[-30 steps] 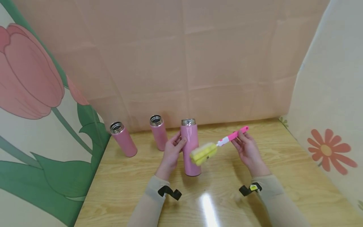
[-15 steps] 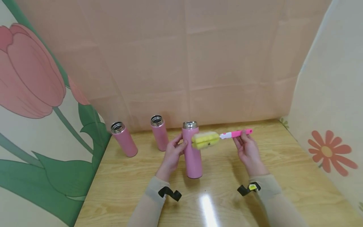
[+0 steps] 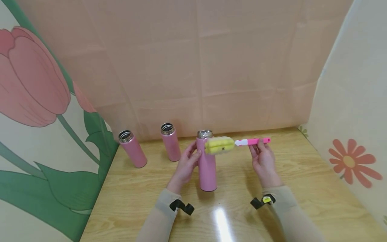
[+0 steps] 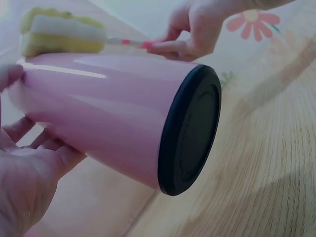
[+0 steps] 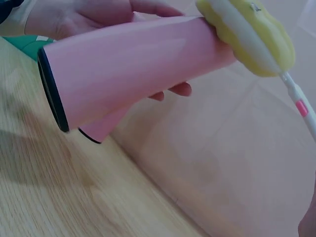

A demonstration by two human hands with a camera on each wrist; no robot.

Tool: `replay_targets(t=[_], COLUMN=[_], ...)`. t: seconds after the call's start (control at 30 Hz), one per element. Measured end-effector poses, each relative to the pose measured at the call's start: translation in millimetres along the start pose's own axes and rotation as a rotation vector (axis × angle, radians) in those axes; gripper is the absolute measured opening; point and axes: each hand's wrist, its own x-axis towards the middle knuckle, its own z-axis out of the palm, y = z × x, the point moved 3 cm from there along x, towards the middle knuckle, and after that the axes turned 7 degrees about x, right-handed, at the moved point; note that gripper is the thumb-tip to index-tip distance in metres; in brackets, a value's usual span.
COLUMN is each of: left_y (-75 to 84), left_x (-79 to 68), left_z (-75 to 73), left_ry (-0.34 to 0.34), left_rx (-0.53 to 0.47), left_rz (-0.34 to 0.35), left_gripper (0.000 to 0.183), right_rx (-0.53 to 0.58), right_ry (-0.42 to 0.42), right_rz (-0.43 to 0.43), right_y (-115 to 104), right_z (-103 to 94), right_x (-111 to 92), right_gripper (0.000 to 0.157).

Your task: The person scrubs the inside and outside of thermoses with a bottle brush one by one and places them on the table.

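A pink metal-necked bottle (image 3: 207, 173) is gripped around its upper side by my left hand (image 3: 185, 166), thumb across the front. Its black base (image 4: 190, 133) faces the left wrist camera, and the bottle appears raised off the table. My right hand (image 3: 264, 164) pinches the pink and white handle (image 3: 254, 142) of a bottle brush, held nearly level. The brush's yellow and white sponge head (image 3: 220, 145) lies across the front of the bottle's upper part; in the right wrist view the sponge (image 5: 252, 37) overlaps the bottle's upper end.
Two more pink bottles without lids stand upright to the left, one at the far left (image 3: 133, 151) and one (image 3: 171, 144) just behind my left hand. A wooden table (image 3: 127, 201) lies beneath, with a peach backdrop (image 3: 242, 84) behind it.
My right hand has swung the brush from a slant, sponge low, up to nearly level, the sponge rising along the bottle. The held bottle has shifted slightly right and down.
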Motion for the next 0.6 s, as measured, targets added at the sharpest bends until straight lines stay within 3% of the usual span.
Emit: replay_targets(t=[0.23, 0.6], left_y=[-3.2, -3.7], left_x=[2.3, 3.9], left_z=[1.3, -0.6], left_ry=[0.008, 0.034], left_rx=[0.059, 0.118], left_rz=[-0.028, -0.035], left_gripper=[0.079, 0.078], right_rx=[0.007, 0.075], right_ry=[0.042, 0.038], right_rz=[-0.037, -0.04], right_y=[2.5, 0.8], right_z=[1.5, 5.8], right_x=[3.2, 0.2], right_gripper=[0.013, 0.013])
